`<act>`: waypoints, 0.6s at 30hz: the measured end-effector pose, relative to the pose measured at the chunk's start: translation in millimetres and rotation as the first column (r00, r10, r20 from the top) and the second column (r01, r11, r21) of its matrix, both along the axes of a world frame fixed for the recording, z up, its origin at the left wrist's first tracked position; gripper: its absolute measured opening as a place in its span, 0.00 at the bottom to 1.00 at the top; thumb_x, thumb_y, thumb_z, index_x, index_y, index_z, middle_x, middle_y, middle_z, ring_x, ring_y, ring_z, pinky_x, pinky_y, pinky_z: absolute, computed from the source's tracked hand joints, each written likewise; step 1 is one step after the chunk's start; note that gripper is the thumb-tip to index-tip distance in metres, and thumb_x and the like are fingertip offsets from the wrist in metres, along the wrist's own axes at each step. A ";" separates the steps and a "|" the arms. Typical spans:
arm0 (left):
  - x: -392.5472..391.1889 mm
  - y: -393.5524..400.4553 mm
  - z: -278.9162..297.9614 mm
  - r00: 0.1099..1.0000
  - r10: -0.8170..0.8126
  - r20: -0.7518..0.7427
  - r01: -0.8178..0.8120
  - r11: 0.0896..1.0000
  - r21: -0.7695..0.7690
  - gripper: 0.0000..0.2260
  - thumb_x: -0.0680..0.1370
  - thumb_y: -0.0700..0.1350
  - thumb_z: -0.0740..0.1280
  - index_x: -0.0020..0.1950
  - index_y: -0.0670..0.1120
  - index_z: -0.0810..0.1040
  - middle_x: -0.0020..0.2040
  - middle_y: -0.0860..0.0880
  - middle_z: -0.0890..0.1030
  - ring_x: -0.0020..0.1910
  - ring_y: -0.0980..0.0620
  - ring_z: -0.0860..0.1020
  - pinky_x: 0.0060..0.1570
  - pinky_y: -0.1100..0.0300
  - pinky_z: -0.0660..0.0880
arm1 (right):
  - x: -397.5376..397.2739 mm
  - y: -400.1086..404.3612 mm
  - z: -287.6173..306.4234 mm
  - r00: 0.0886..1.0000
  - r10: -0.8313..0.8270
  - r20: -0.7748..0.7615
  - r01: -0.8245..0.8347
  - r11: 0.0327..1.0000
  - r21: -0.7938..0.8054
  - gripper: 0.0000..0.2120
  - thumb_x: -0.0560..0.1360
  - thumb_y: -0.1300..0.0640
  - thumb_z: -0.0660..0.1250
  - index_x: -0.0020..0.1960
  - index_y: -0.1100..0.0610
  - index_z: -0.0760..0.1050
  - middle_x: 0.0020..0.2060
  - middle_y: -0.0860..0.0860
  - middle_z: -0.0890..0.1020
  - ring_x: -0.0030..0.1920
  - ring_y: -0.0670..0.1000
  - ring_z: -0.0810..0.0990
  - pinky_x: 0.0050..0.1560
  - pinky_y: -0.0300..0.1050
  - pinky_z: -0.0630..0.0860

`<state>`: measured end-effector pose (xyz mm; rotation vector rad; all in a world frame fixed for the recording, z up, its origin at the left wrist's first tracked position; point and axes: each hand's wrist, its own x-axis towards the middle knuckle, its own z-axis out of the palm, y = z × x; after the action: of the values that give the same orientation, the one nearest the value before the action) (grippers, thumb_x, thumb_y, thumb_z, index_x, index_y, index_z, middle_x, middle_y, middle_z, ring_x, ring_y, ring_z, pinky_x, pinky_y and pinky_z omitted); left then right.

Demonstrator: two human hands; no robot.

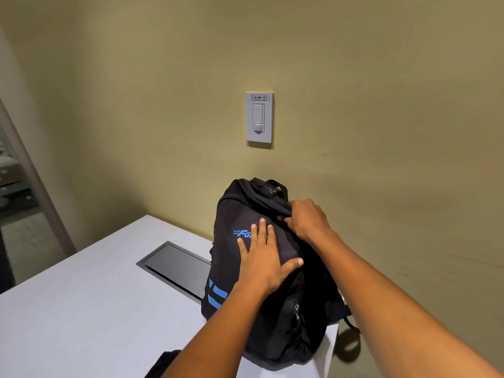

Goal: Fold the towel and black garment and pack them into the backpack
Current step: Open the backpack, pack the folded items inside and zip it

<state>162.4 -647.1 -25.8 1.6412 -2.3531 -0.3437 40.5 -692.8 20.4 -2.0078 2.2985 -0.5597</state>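
At the near edge of the table point(81, 309), a dark bundle of cloth point(163, 364) is seen only in part; it may be the black garment, but that cannot be told for sure, and no towel is visible. Beyond it, at the table's right edge near the far right corner, the backpack point(272, 309) is stood upright with its long axis running from the table up toward the wall. The left hand point(261, 257) is laid flat on the front panel, its fingers point(260, 227) straight and spread, pressing against the fabric without gripping. Higher and farther, the right hand point(308, 219) is curled onto the pack's upper right shoulder, fabric or a zipper pull apparently pinched there, though the pull itself is hidden. The top opening lies just left of and beyond the right hand, so that hand is judged the nearer for working the zipper while the left steadies the pack. A recessed grey panel point(177, 266) is set in the table to the left, and a wall switch point(259, 118) is mounted above.
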 end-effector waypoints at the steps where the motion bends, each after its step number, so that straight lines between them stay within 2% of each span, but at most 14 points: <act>1: 0.0 3.5 -3.3 1.000 0.011 0.028 -0.011 1.000 -0.016 0.45 0.74 0.67 0.58 0.77 0.43 0.39 0.77 0.46 0.35 0.75 0.47 0.34 0.72 0.41 0.38 | 2.0 5.0 -2.0 0.999 0.011 -0.030 -0.011 1.000 0.001 0.17 0.77 0.50 0.64 0.62 0.58 0.75 0.55 0.60 0.78 0.56 0.61 0.77 0.51 0.48 0.74; 4: 0.7 17.7 -10.1 0.997 0.055 0.056 -0.052 0.997 -0.054 0.48 0.72 0.69 0.59 0.76 0.43 0.37 0.76 0.46 0.33 0.73 0.47 0.30 0.71 0.40 0.36 | 7.2 21.9 -5.5 0.992 0.045 -0.114 -0.048 0.999 -0.021 0.15 0.79 0.52 0.62 0.61 0.59 0.74 0.54 0.60 0.79 0.56 0.62 0.77 0.50 0.49 0.74; 7: -1.6 34.8 -8.9 0.993 0.112 0.039 -0.112 0.994 0.005 0.51 0.69 0.72 0.59 0.76 0.46 0.36 0.74 0.47 0.29 0.72 0.46 0.27 0.65 0.28 0.41 | 10.1 35.8 6.0 0.992 0.058 -0.111 -0.067 0.994 -0.083 0.14 0.78 0.52 0.61 0.60 0.58 0.74 0.52 0.60 0.80 0.55 0.62 0.77 0.50 0.49 0.74; 10: -2.7 43.8 0.7 0.981 0.196 -0.007 -0.195 0.978 0.066 0.46 0.72 0.70 0.57 0.77 0.48 0.38 0.75 0.48 0.29 0.73 0.41 0.29 0.60 0.23 0.47 | 22.9 45.9 25.9 0.990 0.092 -0.110 -0.108 0.984 -0.144 0.14 0.79 0.51 0.60 0.59 0.57 0.75 0.52 0.59 0.80 0.55 0.62 0.77 0.51 0.50 0.73; 12: 2.2 50.5 8.6 0.968 0.243 -0.060 -0.241 0.970 0.045 0.36 0.77 0.63 0.56 0.77 0.49 0.43 0.76 0.49 0.33 0.75 0.41 0.34 0.61 0.24 0.49 | 36.8 54.9 36.6 0.984 0.118 -0.131 -0.138 0.978 -0.157 0.14 0.79 0.51 0.60 0.59 0.57 0.74 0.52 0.59 0.80 0.56 0.63 0.77 0.51 0.50 0.73; 14: 13.0 59.3 16.0 0.952 0.278 -0.126 -0.277 0.961 0.020 0.28 0.81 0.54 0.54 0.77 0.50 0.47 0.77 0.51 0.37 0.76 0.45 0.39 0.63 0.26 0.53 | 51.2 63.0 46.1 0.984 0.125 -0.130 -0.146 0.974 -0.172 0.14 0.79 0.51 0.59 0.59 0.57 0.74 0.53 0.59 0.80 0.57 0.63 0.77 0.52 0.50 0.73; 16: 29.0 70.4 23.6 0.931 0.305 -0.199 -0.309 0.951 0.012 0.24 0.82 0.52 0.52 0.77 0.53 0.50 0.78 0.54 0.39 0.77 0.47 0.45 0.65 0.31 0.58 | 66.8 70.3 59.1 0.984 0.131 -0.125 -0.153 0.970 -0.191 0.14 0.79 0.51 0.60 0.59 0.57 0.75 0.53 0.59 0.80 0.57 0.63 0.77 0.52 0.50 0.74; 18: 53.7 81.4 33.8 0.897 0.338 -0.284 -0.350 0.937 0.009 0.22 0.82 0.52 0.52 0.76 0.57 0.52 0.78 0.57 0.43 0.76 0.46 0.54 0.66 0.40 0.65 | 88.2 77.9 75.9 0.976 0.164 -0.141 -0.191 0.960 -0.204 0.14 0.79 0.50 0.60 0.58 0.57 0.76 0.53 0.59 0.80 0.57 0.63 0.77 0.52 0.50 0.74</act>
<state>216.1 -565.7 8.0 1.8111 -1.8107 -0.4188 128.7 -614.8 96.3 -2.3833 2.1711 -0.7202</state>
